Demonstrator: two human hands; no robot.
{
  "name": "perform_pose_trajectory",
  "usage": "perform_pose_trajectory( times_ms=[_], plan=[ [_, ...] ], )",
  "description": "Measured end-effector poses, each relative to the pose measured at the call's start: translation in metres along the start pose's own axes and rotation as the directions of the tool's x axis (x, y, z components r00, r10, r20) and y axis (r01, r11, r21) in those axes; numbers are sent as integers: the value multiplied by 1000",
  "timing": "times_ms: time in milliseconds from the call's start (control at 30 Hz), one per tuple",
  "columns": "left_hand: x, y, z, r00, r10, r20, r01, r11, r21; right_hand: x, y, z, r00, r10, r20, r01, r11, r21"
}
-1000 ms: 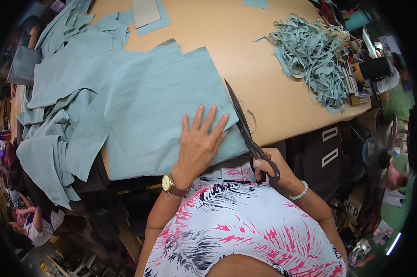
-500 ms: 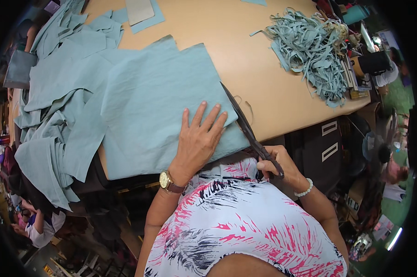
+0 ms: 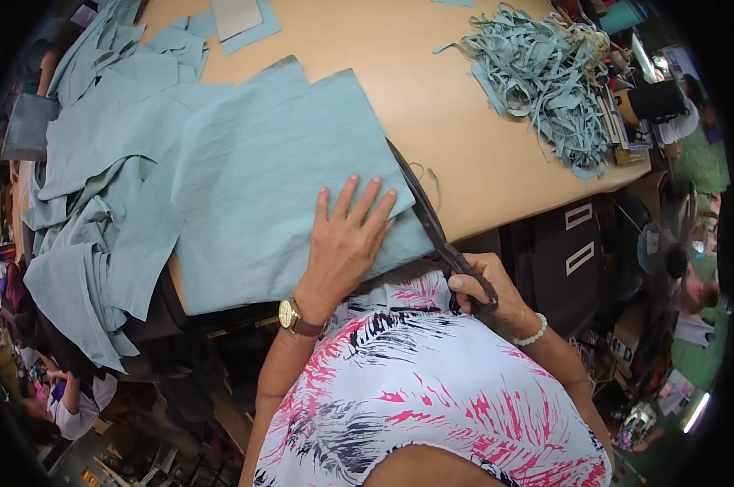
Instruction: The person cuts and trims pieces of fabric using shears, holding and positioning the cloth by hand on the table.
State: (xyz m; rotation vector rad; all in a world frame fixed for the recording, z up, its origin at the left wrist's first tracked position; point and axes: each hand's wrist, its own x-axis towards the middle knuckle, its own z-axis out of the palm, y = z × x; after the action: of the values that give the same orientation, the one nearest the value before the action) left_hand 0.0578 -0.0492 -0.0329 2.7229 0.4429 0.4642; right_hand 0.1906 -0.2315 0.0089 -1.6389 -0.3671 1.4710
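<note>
On the tan surface (image 3: 464, 122), near its front edge, lies the cloth (image 3: 278, 178). My left hand (image 3: 347, 239) presses it flat, palm open; my right hand (image 3: 485, 292) grips the scissors (image 3: 428, 215) along its right edge. Trimming, I judge; next, a steady cut forward. Scraps (image 3: 537, 73) sit far right.

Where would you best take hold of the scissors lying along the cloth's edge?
By the looped handles, from the near table edge: the scissors point their blades away along the cloth, and the handles overhang toward the body, where the right hand already grips them.
</note>
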Motion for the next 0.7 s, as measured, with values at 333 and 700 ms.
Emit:
perform_pose_trajectory(
  times_ms=[333, 700],
  plan=[
    [-3, -2, 5, 999, 16, -52, -17, 1000, -13, -2, -3, 7, 999, -48, -10, 48, 998, -32],
    [-4, -1, 8, 994, 52, -91, -48, 998, 44, -5, 5, 10, 998, -57, -38, 58, 998, 0]
  ],
)
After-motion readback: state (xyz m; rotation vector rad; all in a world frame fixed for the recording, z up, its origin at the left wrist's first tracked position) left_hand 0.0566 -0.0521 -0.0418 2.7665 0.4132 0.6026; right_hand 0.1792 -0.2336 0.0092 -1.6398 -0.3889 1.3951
